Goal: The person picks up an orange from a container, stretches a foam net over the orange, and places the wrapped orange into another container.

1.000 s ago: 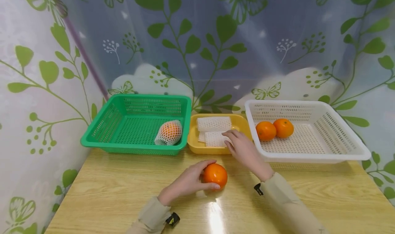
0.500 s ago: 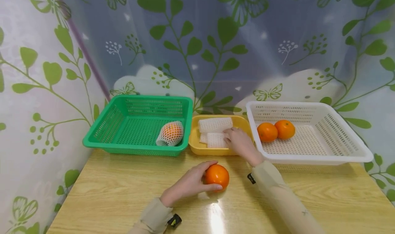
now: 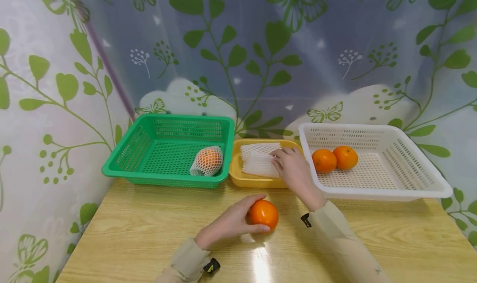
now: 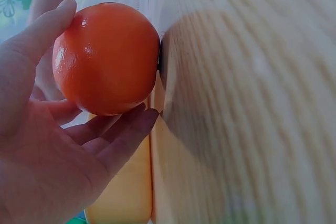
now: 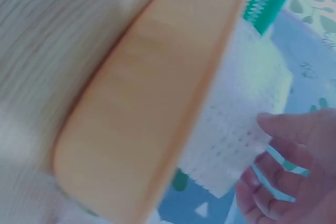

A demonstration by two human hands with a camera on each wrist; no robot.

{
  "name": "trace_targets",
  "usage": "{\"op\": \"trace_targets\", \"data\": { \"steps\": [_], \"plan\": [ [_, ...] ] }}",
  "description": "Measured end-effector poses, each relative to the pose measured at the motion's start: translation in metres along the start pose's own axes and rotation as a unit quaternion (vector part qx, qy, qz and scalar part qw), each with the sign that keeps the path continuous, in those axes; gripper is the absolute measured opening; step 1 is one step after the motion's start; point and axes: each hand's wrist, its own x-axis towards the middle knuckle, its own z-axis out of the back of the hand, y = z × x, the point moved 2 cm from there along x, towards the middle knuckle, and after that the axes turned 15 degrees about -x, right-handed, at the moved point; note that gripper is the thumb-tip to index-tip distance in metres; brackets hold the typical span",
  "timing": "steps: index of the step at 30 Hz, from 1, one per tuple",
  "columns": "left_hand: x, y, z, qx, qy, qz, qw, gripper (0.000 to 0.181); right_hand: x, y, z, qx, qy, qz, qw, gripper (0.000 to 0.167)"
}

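On the wooden table my left hand (image 3: pixel 232 220) holds an orange (image 3: pixel 264 216), the thumb on its near side and the fingers round its far side. The left wrist view shows the thumb and fingers about the orange (image 4: pixel 107 59), which touches the table. My right hand (image 3: pixel 296 171) is over the right part of a yellow tray (image 3: pixel 257 183). It pinches a white foam net sleeve (image 3: pixel 257 167) by its right end; the right wrist view shows the thumb on this sleeve (image 5: pixel 226 135). Another foam net sleeve (image 3: pixel 257 149) lies behind it in the tray.
Left of the tray stands a green basket (image 3: pixel 164 180) with one net-wrapped orange (image 3: pixel 209 158) in it. A white basket (image 3: pixel 384 193) on the right holds two bare oranges (image 3: pixel 345 157). A patterned curtain (image 3: pixel 238 67) hangs behind the containers.
My right hand has reached a little further into the tray and taken hold of the front foam net sleeve, which has shifted slightly. My left hand stays on the orange.
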Motion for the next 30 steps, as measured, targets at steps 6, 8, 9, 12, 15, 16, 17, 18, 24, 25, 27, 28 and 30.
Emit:
{"op": "trace_targets", "data": {
  "steps": [6,8,9,12,15,16,17,18,24,25,27,28,30],
  "plan": [
    [-0.001,-0.003,0.001,-0.003,-0.004,-0.009,0.9999,0.083,-0.004,0.002,0.025,0.103,-0.069,-0.05,0.991,0.024],
    [-0.001,-0.005,0.003,-0.007,-0.007,-0.01,0.9999,0.081,-0.006,0.001,0.03,0.153,-0.082,-0.067,0.9826,0.025],
    [-0.001,-0.006,0.005,-0.011,-0.01,-0.008,0.9999,0.079,-0.007,0.001,0.032,0.176,-0.084,-0.077,0.9778,0.026],
    [0.003,-0.011,0.011,-0.03,-0.033,-0.012,0.9989,0.068,-0.012,-0.001,0.034,0.239,-0.08,-0.108,0.9618,0.027],
    [0.008,-0.017,0.018,-0.06,-0.081,-0.025,0.9946,0.054,-0.017,-0.002,0.036,0.29,-0.07,-0.132,0.9452,0.029],
    [0.011,-0.02,0.02,-0.076,-0.1,-0.033,0.9915,0.049,-0.019,-0.001,0.036,0.313,-0.064,-0.137,0.9375,0.029],
    [0.013,-0.022,0.022,-0.093,-0.119,-0.039,0.9877,0.045,-0.021,-0.001,0.036,0.339,-0.058,-0.14,0.9285,0.03],
    [0.015,-0.025,0.023,-0.107,-0.137,-0.043,0.9838,0.041,-0.023,0.0,0.037,0.363,-0.053,-0.141,0.9193,0.031],
    [0.026,-0.032,0.026,-0.265,-0.205,-0.049,0.9409,0.027,-0.034,0.006,0.035,0.481,-0.029,-0.137,0.8653,0.036],
    [0.028,-0.032,0.026,-0.294,-0.214,-0.045,0.9305,0.026,-0.036,0.007,0.035,0.489,-0.029,-0.137,0.8611,0.037],
    [0.03,-0.032,0.026,-0.336,-0.236,-0.033,0.9113,0.026,-0.039,0.008,0.033,0.497,-0.032,-0.14,0.8561,0.036],
    [0.031,-0.032,0.026,-0.356,-0.247,-0.029,0.901,0.025,-0.041,0.008,0.032,0.497,-0.033,-0.142,0.8555,0.036],
    [0.032,-0.032,0.026,-0.385,-0.268,-0.022,0.8829,0.024,-0.044,0.008,0.03,0.495,-0.034,-0.145,0.8563,0.036]
  ]
}}
